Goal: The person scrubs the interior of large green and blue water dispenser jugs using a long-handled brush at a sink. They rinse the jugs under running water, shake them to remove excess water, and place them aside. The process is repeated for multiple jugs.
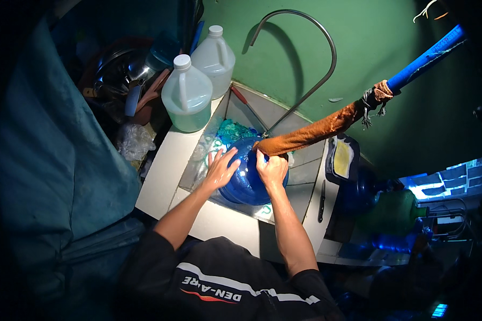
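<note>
A large round blue plastic water jug (246, 184) sits in the tiled basin (300, 174) in front of me. My left hand (219, 168) lies open on the jug's left side, fingers spread. At its upper right side, my right hand (272, 170) is closed on the end of a brown cloth (316, 130). This cloth is wrapped round a blue pole (428, 56) that slants down from the upper right and is tied on with dark strips. The right fingertips are partly hidden. Behind the jug lies a crumpled turquoise netting (234, 131).
Two translucent jugs with white caps (187, 99) (214, 59) stand at the back left. A curved metal pipe (332, 48) arches over the basin. On the right ledge are a dark-handled knife (322, 200) and a dark tray with something yellow (342, 159). A teal curtain (64, 155) hangs left.
</note>
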Available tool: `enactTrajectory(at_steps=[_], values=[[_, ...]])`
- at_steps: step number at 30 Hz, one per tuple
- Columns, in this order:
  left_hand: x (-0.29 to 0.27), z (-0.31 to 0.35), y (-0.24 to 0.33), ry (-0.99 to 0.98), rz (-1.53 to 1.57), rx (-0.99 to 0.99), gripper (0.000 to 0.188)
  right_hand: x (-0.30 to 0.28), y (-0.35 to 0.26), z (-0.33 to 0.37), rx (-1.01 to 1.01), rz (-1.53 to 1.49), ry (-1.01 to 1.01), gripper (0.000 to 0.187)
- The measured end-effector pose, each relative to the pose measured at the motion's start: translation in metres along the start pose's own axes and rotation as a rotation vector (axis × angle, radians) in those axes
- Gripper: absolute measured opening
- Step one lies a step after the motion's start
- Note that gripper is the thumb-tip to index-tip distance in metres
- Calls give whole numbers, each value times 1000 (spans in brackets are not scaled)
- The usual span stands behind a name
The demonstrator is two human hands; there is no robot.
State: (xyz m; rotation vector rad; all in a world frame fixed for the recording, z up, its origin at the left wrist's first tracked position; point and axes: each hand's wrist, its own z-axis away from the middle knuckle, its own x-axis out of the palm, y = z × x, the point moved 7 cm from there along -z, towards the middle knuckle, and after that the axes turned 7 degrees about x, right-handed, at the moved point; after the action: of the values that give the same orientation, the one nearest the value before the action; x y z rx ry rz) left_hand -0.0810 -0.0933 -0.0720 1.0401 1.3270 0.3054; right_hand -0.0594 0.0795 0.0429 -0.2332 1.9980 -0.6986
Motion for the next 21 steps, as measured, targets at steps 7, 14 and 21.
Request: enactTrajectory(at_steps=[7,14,21], values=[[15,49,4,102,45,34,59,-3,7,0,18,-9,0,22],[67,-85,23,-123,-122,210,56,-16,34,4,30,95,252,27],[68,26,65,-47,-262,208,89,-14,35,-1,31,74,166,26]])
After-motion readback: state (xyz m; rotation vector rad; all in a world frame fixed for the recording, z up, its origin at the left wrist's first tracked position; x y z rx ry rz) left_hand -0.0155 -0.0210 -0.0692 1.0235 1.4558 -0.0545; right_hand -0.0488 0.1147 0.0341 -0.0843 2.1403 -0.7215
